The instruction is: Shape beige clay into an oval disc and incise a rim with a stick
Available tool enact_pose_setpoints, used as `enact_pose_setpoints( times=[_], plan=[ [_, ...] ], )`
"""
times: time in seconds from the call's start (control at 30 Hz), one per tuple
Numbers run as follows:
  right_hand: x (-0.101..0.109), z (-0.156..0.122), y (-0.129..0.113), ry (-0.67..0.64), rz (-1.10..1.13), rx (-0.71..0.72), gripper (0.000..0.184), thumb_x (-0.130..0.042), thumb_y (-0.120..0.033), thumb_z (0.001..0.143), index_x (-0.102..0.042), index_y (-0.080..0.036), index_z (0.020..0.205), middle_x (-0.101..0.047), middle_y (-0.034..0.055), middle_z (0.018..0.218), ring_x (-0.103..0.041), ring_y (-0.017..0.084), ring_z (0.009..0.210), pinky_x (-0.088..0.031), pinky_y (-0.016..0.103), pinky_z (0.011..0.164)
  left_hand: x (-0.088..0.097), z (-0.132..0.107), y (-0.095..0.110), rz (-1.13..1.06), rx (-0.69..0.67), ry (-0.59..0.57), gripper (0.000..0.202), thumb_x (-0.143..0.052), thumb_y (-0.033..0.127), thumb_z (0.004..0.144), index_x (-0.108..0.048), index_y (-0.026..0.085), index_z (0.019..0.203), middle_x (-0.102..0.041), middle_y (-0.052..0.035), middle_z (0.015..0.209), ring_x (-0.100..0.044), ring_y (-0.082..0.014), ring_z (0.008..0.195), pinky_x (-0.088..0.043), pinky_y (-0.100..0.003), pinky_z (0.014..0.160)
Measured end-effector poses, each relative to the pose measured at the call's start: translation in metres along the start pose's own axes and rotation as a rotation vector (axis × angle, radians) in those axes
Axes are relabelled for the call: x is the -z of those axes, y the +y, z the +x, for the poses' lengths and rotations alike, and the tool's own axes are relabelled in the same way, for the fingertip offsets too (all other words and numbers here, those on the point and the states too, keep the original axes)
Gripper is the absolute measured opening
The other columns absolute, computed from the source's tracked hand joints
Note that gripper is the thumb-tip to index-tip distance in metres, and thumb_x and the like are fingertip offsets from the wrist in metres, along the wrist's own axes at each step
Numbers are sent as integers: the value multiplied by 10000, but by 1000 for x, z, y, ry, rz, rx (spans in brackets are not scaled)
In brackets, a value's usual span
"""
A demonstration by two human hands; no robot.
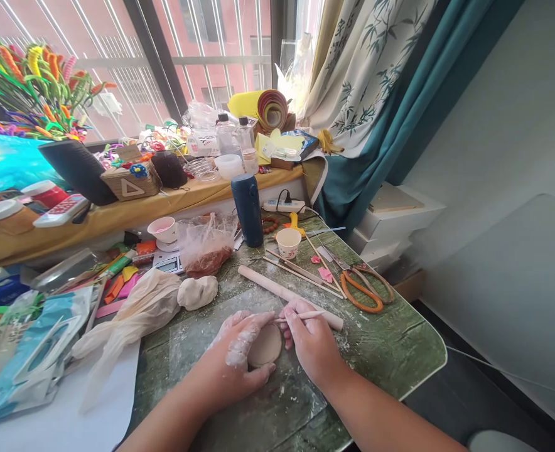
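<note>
A round, flat clay disc (265,346) lies on a clear plastic sheet (189,339) dusted with white powder. My left hand (238,346), its fingers whitened, curves round the disc, with the thumb at the near edge and the fingertips at the far edge. In my right hand (308,334) a thin pale stick (301,315) is held like a pen, its tip by the disc's far right edge. Just behind my hands lies a wooden rolling pin (287,295). A lump of white clay (197,292) rests to the left, against a crumpled plastic bag (148,301).
Scissors with orange handles (363,294) and thin wooden sticks (306,274) lie to the right. Behind stand a paper cup (288,243), a dark blue bottle (248,210) and a bag of reddish-brown material (206,254). Craft packets (37,351) crowd the left. The table edge (440,351) curves at right.
</note>
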State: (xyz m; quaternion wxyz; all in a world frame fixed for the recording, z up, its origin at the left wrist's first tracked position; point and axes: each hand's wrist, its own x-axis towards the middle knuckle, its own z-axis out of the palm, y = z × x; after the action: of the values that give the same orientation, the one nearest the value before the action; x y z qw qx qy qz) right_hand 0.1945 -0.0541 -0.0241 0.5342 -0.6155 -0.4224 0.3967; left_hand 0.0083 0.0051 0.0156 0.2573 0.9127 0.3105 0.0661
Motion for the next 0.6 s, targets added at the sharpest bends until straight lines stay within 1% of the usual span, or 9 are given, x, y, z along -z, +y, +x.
enact_pose_setpoints(
  times=[0.1,0.2,0.27,0.33,0.43,0.47,0.6],
  plan=[
    [0,0,0,30,23,-23,293,-453,-423,1003,-582,-228,826,-623,8,714,-579,169,587,-490,268,522,-1,1,0,12,42,28,755,-752,301,780,-458,286,1476,-611,-60,1428,-484,-342,1356,-333,-563,1195],
    [-1,0,0,35,50,-45,296,-450,-429,1002,-582,-228,828,-612,6,713,-578,168,575,-486,265,495,-3,2,4,41,76,72,717,-764,351,779,-501,273,1441,-637,-77,1378,-555,-335,1270,-400,-549,1150],
    [-1,1,0,30,43,-38,289,-456,-423,1000,-583,-228,829,-611,5,711,-580,168,580,-487,265,503,-2,1,6,50,105,84,724,-774,381,774,-509,264,1438,-635,-91,1374,-574,-341,1249,-430,-551,1127],
    [-1,1,1,25,36,-33,281,-462,-418,997,-585,-227,832,-614,5,713,-581,167,583,-485,266,510,1,-1,5,35,106,58,789,-795,373,750,-482,279,1469,-599,-92,1435,-538,-361,1313,-396,-580,1156],
    [-1,0,2,13,55,-42,282,-462,-425,996,-584,-226,838,-608,3,711,-573,166,578,-476,264,503,7,-4,0,-18,64,-25,901,-795,274,720,-400,332,1528,-523,-58,1530,-440,-361,1426,-269,-609,1231],
    [-1,0,3,7,63,-45,284,-461,-429,997,-584,-226,841,-606,3,712,-569,164,576,-473,263,502,9,-5,-3,-37,61,-43,913,-784,248,721,-383,342,1536,-513,-49,1540,-423,-353,1442,-253,-602,1240],
    [-1,-1,2,-28,63,-28,294,-452,-433,1007,-593,-224,857,-608,3,726,-556,159,589,-475,266,535,11,-5,-10,-89,112,-46,900,-778,261,727,-390,339,1536,-518,-48,1533,-390,-357,1465,-321,-565,1221]
  ],
)
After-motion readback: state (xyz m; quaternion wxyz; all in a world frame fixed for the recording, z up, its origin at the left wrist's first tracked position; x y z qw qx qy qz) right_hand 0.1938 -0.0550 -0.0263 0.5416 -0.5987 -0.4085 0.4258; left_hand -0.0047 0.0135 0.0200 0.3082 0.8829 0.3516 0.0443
